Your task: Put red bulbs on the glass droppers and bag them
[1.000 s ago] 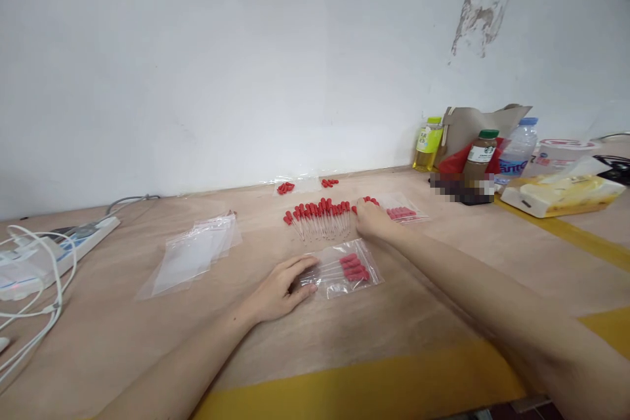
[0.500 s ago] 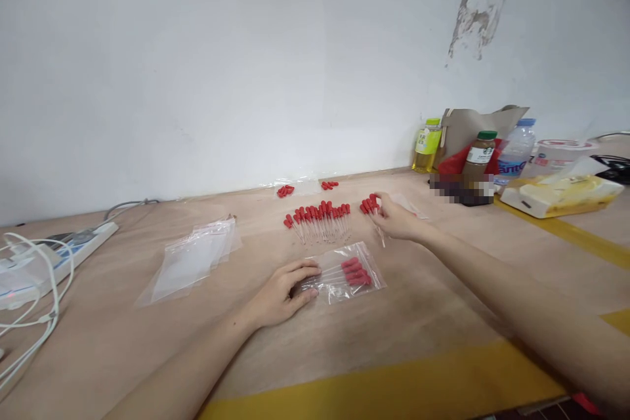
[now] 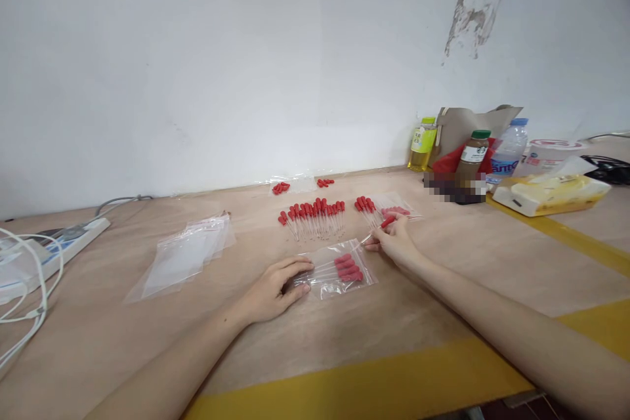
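Note:
My left hand (image 3: pixel 278 289) presses on the left end of a clear zip-lock bag (image 3: pixel 322 287), thumb and fingers holding it against the table. Inside the bag lie several droppers (image 3: pixel 348 269), red bulbs towards the right. Pinched in my right hand (image 3: pixel 391 239) is one glass dropper (image 3: pixel 387 222); its red bulb points up and right, its thin tip towards the bag's right end. A row of loose droppers (image 3: pixel 312 210) lies behind the bag. A smaller group of droppers (image 3: pixel 364 203) sits beyond my right hand, beside another filled bag (image 3: pixel 394 200).
Flat clear bags (image 3: pixel 182 256) are fanned out on the left, near a power strip (image 3: pixel 79 249) with white cables. Loose red bulbs (image 3: pixel 281 188) lie by the wall. Bottles (image 3: pixel 475 154), a grey bag (image 3: pixel 472 121) and a tissue pack (image 3: pixel 551 193) stand at right.
My right hand has come nearer from the small dropper group, bringing one dropper to the right end of the bag. My left hand stays on the bag; the view has shifted slightly.

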Tool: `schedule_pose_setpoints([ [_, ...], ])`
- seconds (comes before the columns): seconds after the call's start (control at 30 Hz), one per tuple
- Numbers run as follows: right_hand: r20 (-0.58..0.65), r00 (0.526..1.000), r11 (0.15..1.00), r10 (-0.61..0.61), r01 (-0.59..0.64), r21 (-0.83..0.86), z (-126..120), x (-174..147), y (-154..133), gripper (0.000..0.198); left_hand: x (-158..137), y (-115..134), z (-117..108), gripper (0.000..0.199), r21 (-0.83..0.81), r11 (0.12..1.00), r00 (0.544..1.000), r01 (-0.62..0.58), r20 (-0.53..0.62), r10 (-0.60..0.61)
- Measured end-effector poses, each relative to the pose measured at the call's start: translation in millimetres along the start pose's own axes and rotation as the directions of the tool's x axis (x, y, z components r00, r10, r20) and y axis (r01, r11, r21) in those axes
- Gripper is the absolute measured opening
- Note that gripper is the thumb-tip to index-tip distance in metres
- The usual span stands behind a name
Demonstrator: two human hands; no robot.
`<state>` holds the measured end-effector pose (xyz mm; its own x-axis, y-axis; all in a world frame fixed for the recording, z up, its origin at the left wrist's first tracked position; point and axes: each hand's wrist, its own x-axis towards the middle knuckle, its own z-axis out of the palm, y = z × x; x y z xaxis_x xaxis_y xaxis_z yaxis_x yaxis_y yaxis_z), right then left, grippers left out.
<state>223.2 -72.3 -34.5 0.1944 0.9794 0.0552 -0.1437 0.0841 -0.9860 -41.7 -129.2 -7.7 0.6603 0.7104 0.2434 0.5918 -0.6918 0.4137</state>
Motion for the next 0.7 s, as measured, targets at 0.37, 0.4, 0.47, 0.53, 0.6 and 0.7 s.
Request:
schedule_pose_setpoints([
  [0.37, 0.283, 0.957, 0.996, 0.062, -0.080, 0.050, -0.8, -15.4, 1.5, 0.024, -1.6, 2.6, -1.1, 0.040, 0.012, 0.999, 0.999, 0.050, 0.000, -0.050],
  [0.4, 0.299, 0.952, 0.994, 0.066, -0.087, 0.059, -2.3, -15.2, 1.6, 0.024, -1.6, 2.5, -1.0, 0.040, 0.008, 0.999, 0.999, 0.048, 0.000, -0.048],
  [0.47, 0.328, 0.942, 0.994, 0.070, -0.093, 0.056, -4.8, -14.7, 1.4, 0.023, -1.4, 2.5, -1.0, 0.040, 0.003, 0.999, 0.999, 0.045, -0.001, -0.045],
  [0.53, 0.387, 0.917, 0.995, 0.094, -0.094, -0.020, -6.2, -14.6, 0.3, 0.023, -1.2, 3.2, -1.3, 0.039, -0.001, 0.999, 0.999, 0.040, 0.001, -0.040],
  [0.6, 0.446, 0.887, 0.990, 0.122, -0.074, -0.123, -5.9, -15.4, -1.1, 0.024, -1.1, 3.8, -1.6, 0.039, -0.005, 0.999, 0.999, 0.038, 0.001, -0.038],
  [0.7, 0.420, 0.901, 0.981, 0.108, -0.029, -0.192, -2.9, -17.8, -1.7, 0.032, -1.1, 3.8, -1.7, 0.039, 0.005, 0.999, 0.999, 0.044, 0.004, -0.044],
])
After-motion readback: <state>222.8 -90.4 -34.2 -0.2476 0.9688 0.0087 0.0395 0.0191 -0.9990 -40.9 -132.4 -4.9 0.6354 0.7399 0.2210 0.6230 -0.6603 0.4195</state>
